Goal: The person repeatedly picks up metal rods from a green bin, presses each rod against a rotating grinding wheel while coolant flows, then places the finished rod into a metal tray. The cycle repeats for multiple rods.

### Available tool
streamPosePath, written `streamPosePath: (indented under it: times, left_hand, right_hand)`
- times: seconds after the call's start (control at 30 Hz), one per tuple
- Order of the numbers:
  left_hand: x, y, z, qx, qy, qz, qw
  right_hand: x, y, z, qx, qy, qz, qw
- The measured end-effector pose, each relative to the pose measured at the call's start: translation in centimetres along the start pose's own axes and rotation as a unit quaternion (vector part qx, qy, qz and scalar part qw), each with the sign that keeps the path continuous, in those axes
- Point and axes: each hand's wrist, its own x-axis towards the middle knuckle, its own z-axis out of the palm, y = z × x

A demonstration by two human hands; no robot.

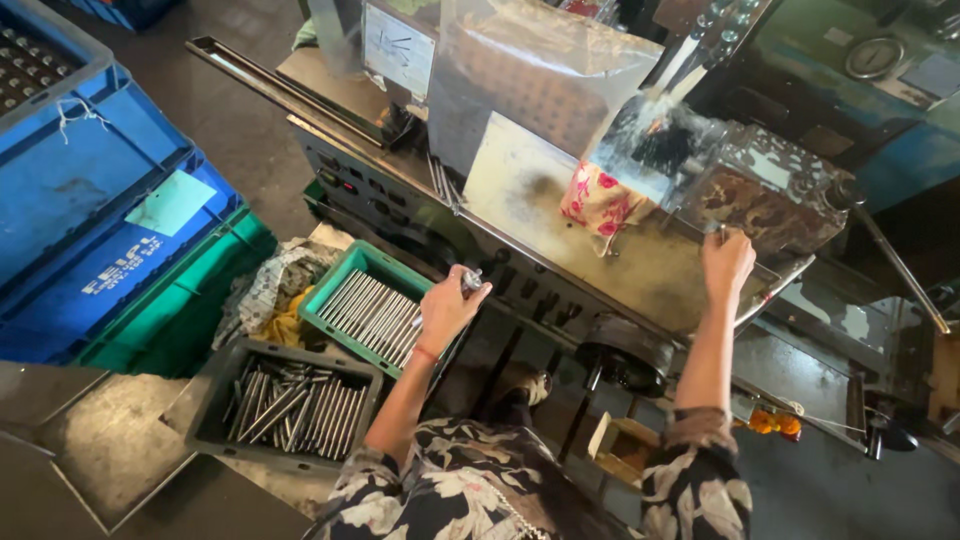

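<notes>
left hand (pixel 447 308) clamped on a metal rod (pixel 470 281), lifted just above green tray (pixel 345 282) mid-frame | right hand (pixel 727 262) on machine worktop (pixel 640 275), grip can't tell, probably steadying

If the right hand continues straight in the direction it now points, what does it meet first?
The right hand points up and away, toward the machine's stained metal housing. That housing would probably come first; it lies right beyond the fingertips, though depth is hard to judge.
</notes>
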Motion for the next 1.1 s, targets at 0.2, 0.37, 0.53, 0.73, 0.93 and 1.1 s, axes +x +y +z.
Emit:
streamPosePath:
  times: [0.2, 0.37, 0.53, 0.73, 0.93, 1.1]
  left_hand:
    - [1.3, 2.2, 0.8, -0.344, 0.004, -0.046, 0.938]
    - [0.3, 2.5, 1.9, -0.445, 0.026, -0.164, 0.880]
    - [-1.1, 2.2, 0.7, -0.523, 0.039, -0.184, 0.831]
    - [-2.1, 1.9, -1.4, -0.334, 0.092, -0.054, 0.936]
    - [-2.6, 0.1, -1.6, -0.259, 0.168, 0.068, 0.949]
    - [-2.1, -1.0, 0.0, -0.417, 0.213, -0.093, 0.879]
  right_hand:
    - [-11.2, -7.9, 5.2, 0.367, -0.230, -0.064, 0.899]
    - [-20.3, -15.4, 12.6, 0.591, -0.360, 0.128, 0.710]
    - [-22.4, -17.9, 14.5, 0.633, -0.309, 0.163, 0.691]
    - [-22.5, -18.8, 12.9, 0.534, -0.379, 0.215, 0.725]
    - [-22.9, -20.1, 13.2, 0.579, -0.395, 0.226, 0.677]
    - [-25.2, -22.8, 15.7, 0.554, -0.309, 0.176, 0.752]
